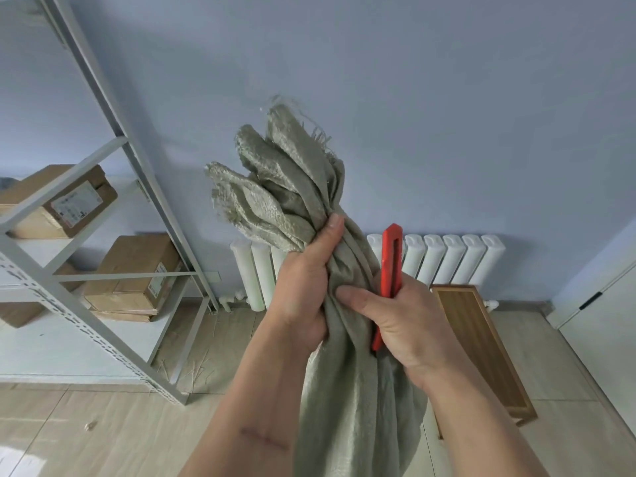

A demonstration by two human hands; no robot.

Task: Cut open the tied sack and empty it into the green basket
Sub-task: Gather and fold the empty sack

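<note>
**Both hands on the sack's gathered neck, cutter in the right**

The grey-green woven sack (pixel 344 390) hangs upright in the centre of the frame, its neck bunched together and its frayed mouth fanning out above toward the upper middle. The left hand (pixel 306 287) is clenched around the neck from the left, thumb lying up along the cloth near the tie. The right hand (pixel 402 321) grips a red utility knife (pixel 390 259) held upright against the right side of the neck, while its thumb presses into the fabric. No blade can be made out.

Behind, at centre, a white radiator (pixel 454 259) stands against the blue wall. A wooden tray (pixel 481 349) lies on the floor at right. At left, a grey metal shelf rack (pixel 103 315) carries cardboard boxes (pixel 134 270).
</note>
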